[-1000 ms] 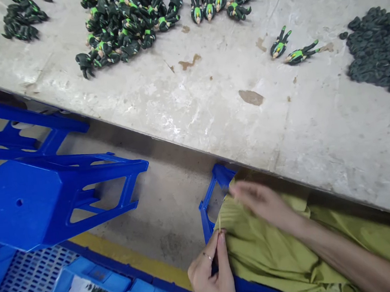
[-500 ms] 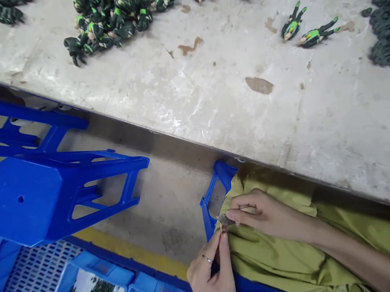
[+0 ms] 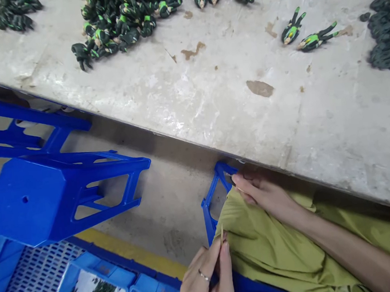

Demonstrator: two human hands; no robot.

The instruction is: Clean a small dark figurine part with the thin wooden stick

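Low in the picture, my left hand [image 3: 206,279], with a ring on one finger, pinches a thin, pointed, wood-coloured stick [image 3: 222,234] between thumb and forefinger. The stick's tip points up. My right hand [image 3: 261,195] is up and to the right, close to the table's edge and above the olive-green cloth [image 3: 267,240] over my lap. Its thumb and fingers are pressed together. A small dark bit and a pale sliver show at the thumb tip, too small to name. The two hands are apart.
On the pale, worn table [image 3: 211,102] lie a heap of dark green figurines [image 3: 119,21], two separate figurines [image 3: 316,39] and a pile of dark pieces [image 3: 388,32]. Blue plastic stools [image 3: 26,201] stand at left. Blue bins [image 3: 105,267] with dark green pieces sit below.
My right hand has moved up and away from my left hand towards the table's edge. The left hand has shifted slightly down and left, still pinching the stick. The view has shifted slightly.
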